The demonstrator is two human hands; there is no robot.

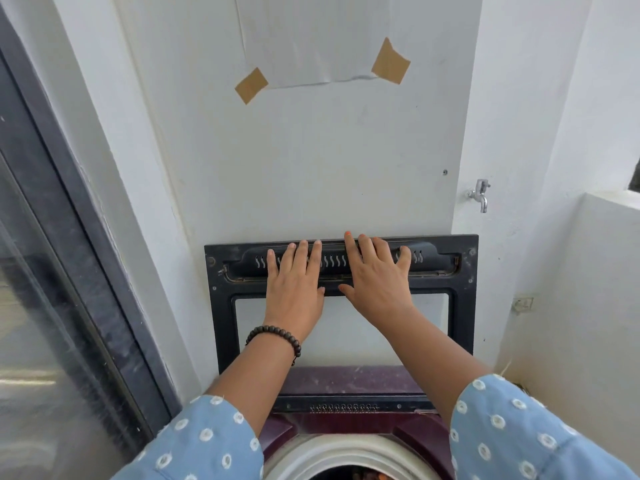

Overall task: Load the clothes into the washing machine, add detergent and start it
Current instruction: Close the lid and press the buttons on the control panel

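Note:
The top-loading washing machine (349, 379) has a maroon body and stands against the white wall. Its black-framed lid (221, 306) is raised upright, leaning toward the wall. My left hand (296, 289) and my right hand (375, 282) lie flat on the lid's upper edge, fingers straight and spread, side by side. Below, at the bottom of the view, the white drum rim (346, 455) shows, with a little dark and orange cloth (367, 477) just visible inside. No detergent is in view.
A dark-framed glass door (69, 271) runs along the left. A metal tap (479, 194) sticks out of the wall at the right, above a low white ledge (609, 209). A paper sheet (311, 39) is taped to the wall overhead.

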